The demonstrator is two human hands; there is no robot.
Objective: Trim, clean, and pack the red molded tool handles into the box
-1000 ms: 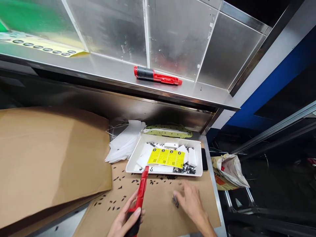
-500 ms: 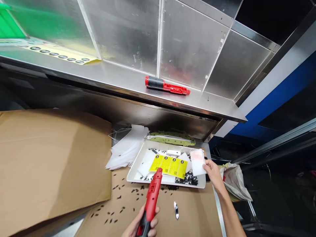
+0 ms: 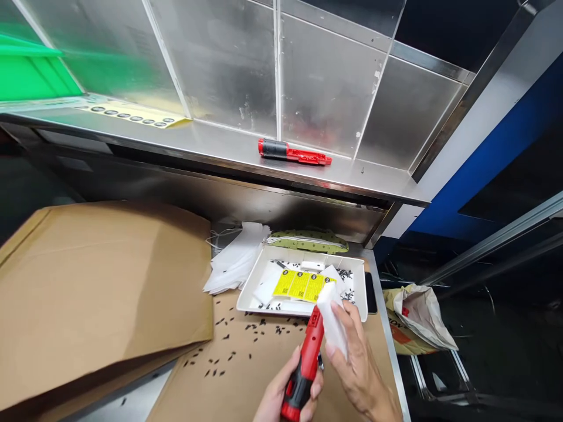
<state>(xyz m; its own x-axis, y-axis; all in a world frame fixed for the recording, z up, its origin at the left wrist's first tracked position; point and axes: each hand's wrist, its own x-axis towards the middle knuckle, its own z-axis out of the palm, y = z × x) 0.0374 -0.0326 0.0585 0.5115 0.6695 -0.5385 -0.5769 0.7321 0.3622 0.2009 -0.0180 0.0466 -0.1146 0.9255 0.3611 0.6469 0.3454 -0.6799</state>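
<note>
My left hand [image 3: 281,390] is closed around the black grip of a red and black tool housing [image 3: 310,351], its red end pointing up and away from me. In my right hand [image 3: 358,360] is a folded white cloth [image 3: 332,316], held against or right beside the housing's red part; I cannot tell whether they touch. Beyond both hands sits a white tray [image 3: 253,287] with yellow label stickers [image 3: 299,285], white paper and small black pieces. A small shiny metal thing [image 3: 321,361] shows partly behind the housing.
A second red and black housing [image 3: 292,152] lies on the steel shelf [image 3: 211,140]. Cardboard [image 3: 109,293] fills the left. White sheets [image 3: 237,261] lie beside the tray, a dark phone-like slab [image 3: 370,293] at its right. Small black pieces are scattered in front. A bag [image 3: 417,322] stands right.
My right hand has brought the white cloth from the tray's right side to the housing. My left hand has moved right with the housing. The view has shifted slightly.
</note>
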